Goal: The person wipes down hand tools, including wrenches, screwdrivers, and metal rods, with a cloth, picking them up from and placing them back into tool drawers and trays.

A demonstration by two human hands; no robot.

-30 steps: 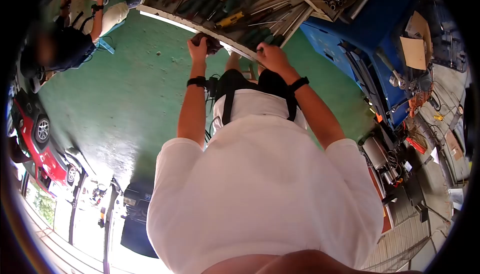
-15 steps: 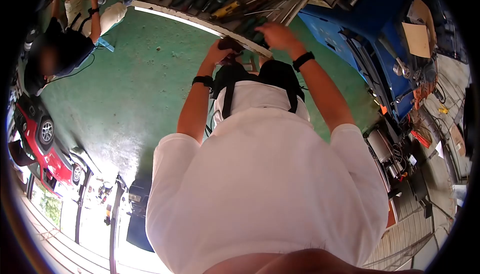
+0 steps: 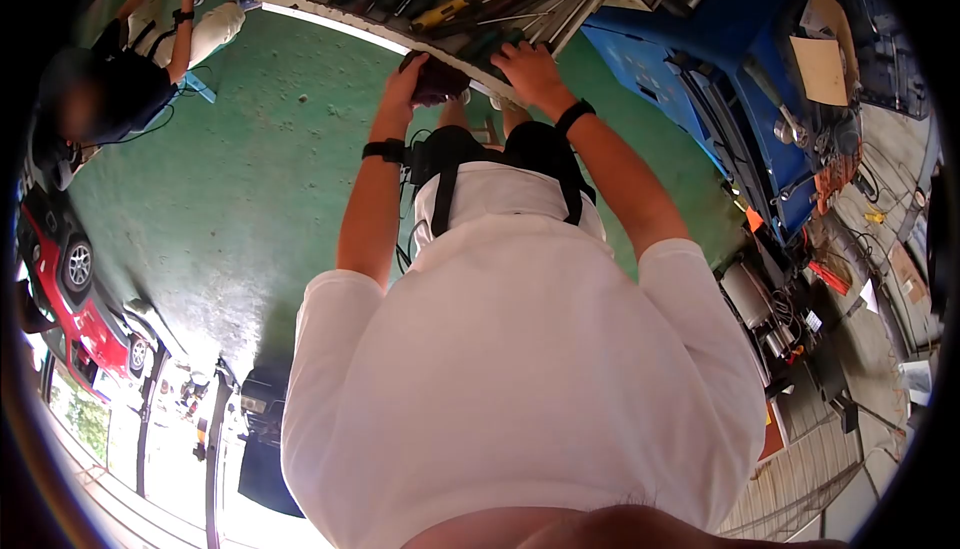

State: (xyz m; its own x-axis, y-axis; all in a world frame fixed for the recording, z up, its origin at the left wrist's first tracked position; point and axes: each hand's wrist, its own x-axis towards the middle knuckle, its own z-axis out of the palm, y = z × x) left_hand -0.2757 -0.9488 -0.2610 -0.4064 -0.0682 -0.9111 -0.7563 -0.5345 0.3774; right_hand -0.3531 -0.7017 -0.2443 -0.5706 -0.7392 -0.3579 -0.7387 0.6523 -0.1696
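The left hand (image 3: pixel 402 84) grips a dark cloth (image 3: pixel 440 83), probably soft, light and best pinched by a fold, beside the tray (image 3: pixel 345 26). The right hand (image 3: pixel 533 73) bends over its rim, fingers' grasp unclear, near screwdrivers (image 3: pixel 440 15).

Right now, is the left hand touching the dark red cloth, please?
Touching: the head view shows the left hand holding the dark red cloth by one side.

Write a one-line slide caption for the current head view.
Left hand grips a dark cloth beside a tray of jumbled hand tools; right hand reaches its edge.
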